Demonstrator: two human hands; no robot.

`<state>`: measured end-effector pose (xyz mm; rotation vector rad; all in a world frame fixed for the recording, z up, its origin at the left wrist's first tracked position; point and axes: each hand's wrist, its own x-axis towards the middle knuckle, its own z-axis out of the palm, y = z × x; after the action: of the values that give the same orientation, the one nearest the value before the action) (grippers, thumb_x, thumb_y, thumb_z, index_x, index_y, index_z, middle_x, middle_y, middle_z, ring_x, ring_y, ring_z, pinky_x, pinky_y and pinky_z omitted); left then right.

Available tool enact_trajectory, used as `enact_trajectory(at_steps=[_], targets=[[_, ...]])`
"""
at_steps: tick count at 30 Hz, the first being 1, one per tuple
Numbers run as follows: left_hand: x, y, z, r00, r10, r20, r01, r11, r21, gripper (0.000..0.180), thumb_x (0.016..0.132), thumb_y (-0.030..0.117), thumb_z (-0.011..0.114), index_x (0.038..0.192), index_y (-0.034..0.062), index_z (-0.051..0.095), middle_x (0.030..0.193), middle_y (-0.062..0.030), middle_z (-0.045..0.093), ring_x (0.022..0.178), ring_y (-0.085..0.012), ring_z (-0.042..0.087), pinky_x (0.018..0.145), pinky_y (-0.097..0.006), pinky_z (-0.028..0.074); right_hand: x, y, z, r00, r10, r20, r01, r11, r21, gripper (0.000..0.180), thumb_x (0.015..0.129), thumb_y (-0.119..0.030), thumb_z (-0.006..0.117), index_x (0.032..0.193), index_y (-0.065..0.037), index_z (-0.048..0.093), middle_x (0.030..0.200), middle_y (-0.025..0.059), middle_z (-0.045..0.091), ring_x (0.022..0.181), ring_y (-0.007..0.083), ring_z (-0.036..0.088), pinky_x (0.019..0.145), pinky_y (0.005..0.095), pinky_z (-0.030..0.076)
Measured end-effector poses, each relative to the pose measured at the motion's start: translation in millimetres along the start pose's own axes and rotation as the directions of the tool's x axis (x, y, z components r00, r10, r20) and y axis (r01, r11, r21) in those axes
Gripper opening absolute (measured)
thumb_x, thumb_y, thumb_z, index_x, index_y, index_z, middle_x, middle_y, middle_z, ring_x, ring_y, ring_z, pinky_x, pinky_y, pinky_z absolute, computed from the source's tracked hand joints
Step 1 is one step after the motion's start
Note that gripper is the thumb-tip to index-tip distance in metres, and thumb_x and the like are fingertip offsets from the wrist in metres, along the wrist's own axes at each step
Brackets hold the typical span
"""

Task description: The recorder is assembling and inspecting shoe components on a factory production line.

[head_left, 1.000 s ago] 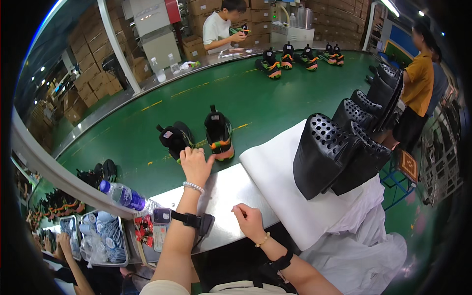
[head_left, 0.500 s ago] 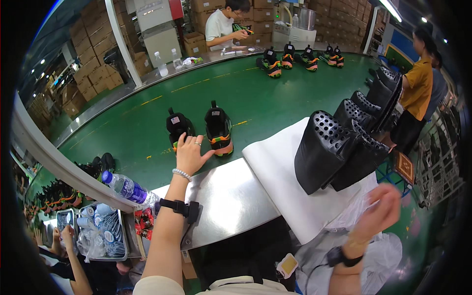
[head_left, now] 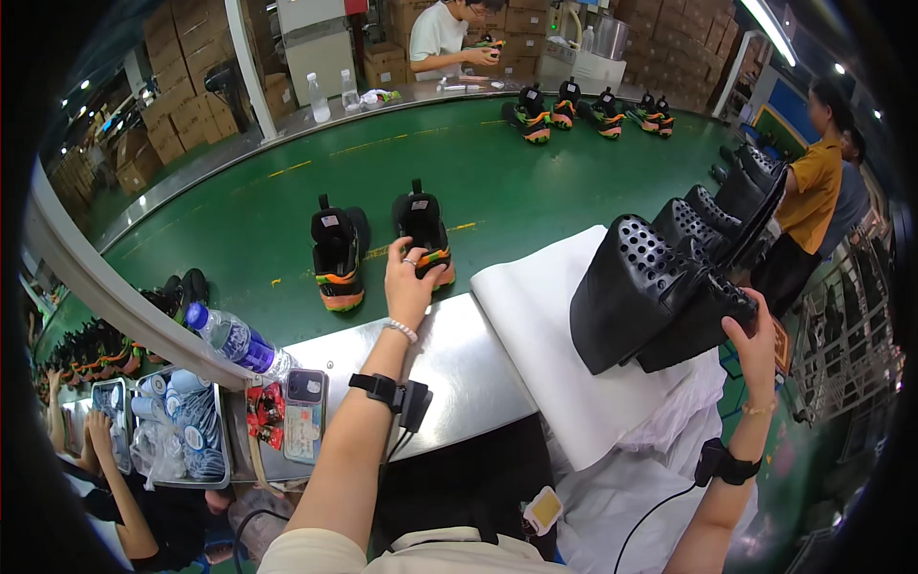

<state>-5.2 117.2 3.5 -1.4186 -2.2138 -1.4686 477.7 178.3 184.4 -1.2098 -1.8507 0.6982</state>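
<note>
The left hand (head_left: 413, 279) covers part of the right-hand shoe (head_left: 419, 222) of a pair on the green table (head_left: 316, 215); its thumb and fingers are parted over the near end, though their undersides are hidden, so I cannot tell whether they grip. The right hand (head_left: 754, 346) bends round the near right corner of a black holed block (head_left: 690, 323); some fingertips are hidden and its grip is unclear. A co-worker's head is cut off above. At left, a metal tray (head_left: 228, 450) holds pale blue bundles (head_left: 199, 435) and a crumpled clear bag (head_left: 163, 457).
</note>
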Motion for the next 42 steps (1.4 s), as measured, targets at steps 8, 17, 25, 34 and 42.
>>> enact_trajectory(at_steps=[8,17,25,34,42], targets=[[-29.7,8.0,-0.5,0.985,-0.163,-0.057,0.150,0.972,-0.179,0.044,0.072,0.017,0.076,0.113,0.0098,0.062,0.140,-0.0178,0.037,0.116,-0.0354,0.050,0.097,-0.040,0.043,2.0,-44.2,-19.4,0.853,-0.243,-0.462,0.162,0.965,-0.208,0.044,0.086,-0.006,0.066,0.125,0.001,0.048,0.113,0.0095,0.059,0.099,0.0147,0.058,0.089,0.0265,0.045],[-22.9,-3.6,-12.6,0.954,-0.283,0.104,0.298,0.833,-0.466,0.043,0.069,0.017,0.076,0.109,0.0077,0.062,0.137,-0.0211,0.040,0.120,-0.0380,0.046,0.099,-0.042,0.040,35.7,-195.1,269.5,0.767,-0.412,0.492,0.603,0.725,-0.333,0.038,0.079,-0.031,0.071,0.089,0.004,0.061,0.072,0.0226,0.062,0.071,0.0389,0.062,0.063,0.0400,0.049],[-22.9,-11.2,-8.7,0.976,-0.215,0.034,0.215,0.929,-0.302,0.040,0.067,0.020,0.078,0.102,0.0078,0.063,0.134,-0.0214,0.040,0.118,-0.0391,0.044,0.099,-0.044,0.039,93.2,-136.5,427.7,0.636,-0.427,0.642,0.765,0.460,-0.451,0.025,0.071,-0.027,0.074,0.078,-0.003,0.070,0.080,0.0145,0.067,0.075,0.0279,0.068,0.066,0.0364,0.056],[-20.8,-9.9,-6.3,0.976,-0.216,0.018,0.211,0.929,-0.303,0.039,0.069,0.019,0.077,0.102,0.0060,0.061,0.136,-0.0218,0.040,0.118,-0.0405,0.043,0.098,-0.046,0.039,107.1,-97.9,497.8,0.866,-0.122,0.485,0.426,0.688,-0.587,0.020,0.070,-0.014,0.071,0.085,-0.001,0.070,0.090,0.0175,0.069,0.086,0.0314,0.068,0.074,0.0375,0.057],[-25.2,-26.6,-14.4,0.974,-0.224,-0.043,0.203,0.937,-0.286,0.035,0.071,0.010,0.076,0.098,-0.0016,0.057,0.143,-0.0205,0.034,0.112,-0.0317,0.055,0.084,-0.035,0.052,103.8,-137.2,485.0,0.755,-0.077,0.652,0.464,0.765,-0.447,0.027,0.061,-0.016,0.071,0.079,0.004,0.069,0.082,0.0225,0.067,0.081,0.0339,0.068,0.076,0.0380,0.056]])
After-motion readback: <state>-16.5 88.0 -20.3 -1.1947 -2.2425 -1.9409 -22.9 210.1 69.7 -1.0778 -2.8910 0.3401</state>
